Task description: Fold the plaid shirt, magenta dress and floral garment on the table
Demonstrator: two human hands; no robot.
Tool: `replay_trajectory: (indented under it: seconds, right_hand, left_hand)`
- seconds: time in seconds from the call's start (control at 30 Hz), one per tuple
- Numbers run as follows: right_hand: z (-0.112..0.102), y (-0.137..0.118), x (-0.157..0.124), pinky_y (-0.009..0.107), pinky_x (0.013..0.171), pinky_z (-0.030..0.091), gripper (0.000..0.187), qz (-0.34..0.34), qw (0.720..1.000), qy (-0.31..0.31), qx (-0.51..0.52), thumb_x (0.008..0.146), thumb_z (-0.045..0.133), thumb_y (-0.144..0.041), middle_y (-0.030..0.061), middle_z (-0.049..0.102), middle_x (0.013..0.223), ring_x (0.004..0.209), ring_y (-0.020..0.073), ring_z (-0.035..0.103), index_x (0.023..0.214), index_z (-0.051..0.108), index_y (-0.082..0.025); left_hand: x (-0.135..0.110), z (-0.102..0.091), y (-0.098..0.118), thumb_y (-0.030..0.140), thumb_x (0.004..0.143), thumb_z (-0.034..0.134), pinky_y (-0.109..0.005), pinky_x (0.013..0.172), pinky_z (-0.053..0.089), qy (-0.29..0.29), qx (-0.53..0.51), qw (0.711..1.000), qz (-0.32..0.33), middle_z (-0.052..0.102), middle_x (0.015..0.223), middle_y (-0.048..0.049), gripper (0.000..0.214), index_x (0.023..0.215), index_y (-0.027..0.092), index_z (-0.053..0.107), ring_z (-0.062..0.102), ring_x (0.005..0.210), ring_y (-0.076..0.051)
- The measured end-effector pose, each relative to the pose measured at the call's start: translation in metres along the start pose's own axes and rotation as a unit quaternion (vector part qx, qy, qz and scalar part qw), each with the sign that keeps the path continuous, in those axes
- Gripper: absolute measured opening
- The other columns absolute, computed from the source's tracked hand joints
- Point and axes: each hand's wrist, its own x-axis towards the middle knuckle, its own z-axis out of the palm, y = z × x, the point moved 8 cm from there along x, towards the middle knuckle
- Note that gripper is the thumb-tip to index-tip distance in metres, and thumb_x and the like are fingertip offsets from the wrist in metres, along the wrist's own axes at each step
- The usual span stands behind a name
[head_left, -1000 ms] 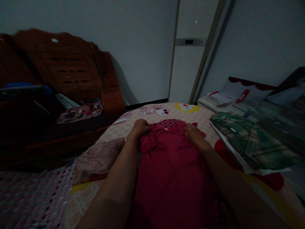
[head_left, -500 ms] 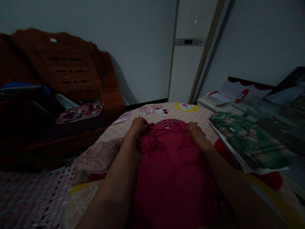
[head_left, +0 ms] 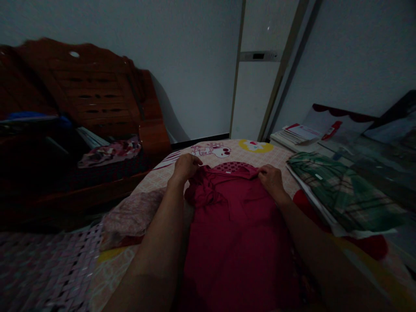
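A dark pink shirt [head_left: 240, 225] lies spread on the patterned tablecloth, its collar at the far end with a small white label and a dotted inner back. At the collar's right corner, my right hand [head_left: 272, 180] pinches the fabric between thumb and fingers. My left hand [head_left: 186, 167] hovers at the left shoulder, fingers stretched and slightly apart, just off the collar edge. Beneath it the left sleeve is bunched in folds. A folded green plaid shirt [head_left: 344, 190] lies to the right, and a crumpled pale mauve cloth [head_left: 134, 212] sits left of my left forearm.
The tablecloth [head_left: 159, 175] covers a round-edged table. A carved wooden bench [head_left: 94, 95] with cloth and other items stands at the left, above a woven pink seat [head_left: 45, 268]. Papers [head_left: 300, 133] lie on a surface at the right back, near a tall white cabinet-like unit [head_left: 251, 95].
My left hand has moved slightly up and left, its fingertips coming off the collar. My right hand has shifted a little right, and the collar now lies smoother and straighter.
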Motion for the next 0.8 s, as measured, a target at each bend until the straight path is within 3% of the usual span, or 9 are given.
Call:
replay_trajectory:
  seconds: [0.2,0.3,0.53,0.8]
  right_hand:
    - [0.002,0.001,0.000,0.033,0.078,0.048,0.018,0.009,1.000,0.006,0.010,0.075,0.054,-0.014,0.0098,0.073,0.083,0.080,0.0233,0.066,0.077,0.072,-0.017]
    - [0.002,0.000,-0.001,0.033,0.078,0.047,0.019,0.009,1.000,0.004,-0.010,0.076,0.052,-0.013,0.0119,0.072,0.084,0.082,0.0243,0.065,0.077,0.070,-0.015]
    - [0.005,-0.001,0.001,0.032,0.079,0.047,0.020,-0.014,1.000,-0.016,-0.004,0.077,0.051,-0.010,0.0121,0.071,0.086,0.083,0.0235,0.064,0.080,0.070,-0.015]
    - [0.015,-0.017,-0.006,0.033,0.083,0.047,0.026,-0.076,0.994,-0.079,-0.028,0.079,0.060,-0.015,0.0112,0.069,0.101,0.093,0.0237,0.062,0.102,0.072,-0.017]
  left_hand:
    - [-0.001,-0.003,-0.002,0.012,0.074,0.064,-0.027,0.076,0.049,-0.013,0.007,1.000,0.013,0.075,0.078,-0.0056,0.026,0.095,0.019,0.079,0.068,0.078,-0.020]
    - [0.000,-0.007,0.000,0.009,0.077,0.059,-0.027,0.079,0.049,0.012,0.012,1.000,0.021,0.075,0.077,-0.0058,0.030,0.098,0.018,0.078,0.068,0.080,-0.020]
    - [0.004,-0.001,-0.001,0.019,0.083,0.053,-0.027,0.075,0.051,0.017,-0.116,0.992,0.039,0.072,0.068,-0.0029,0.032,0.107,0.017,0.076,0.068,0.069,-0.018]
    - [0.007,-0.002,-0.005,0.030,0.073,0.070,-0.029,0.069,0.048,0.015,-0.113,0.991,0.066,0.073,0.071,-0.0050,0.021,0.087,0.017,0.079,0.066,0.069,-0.020]
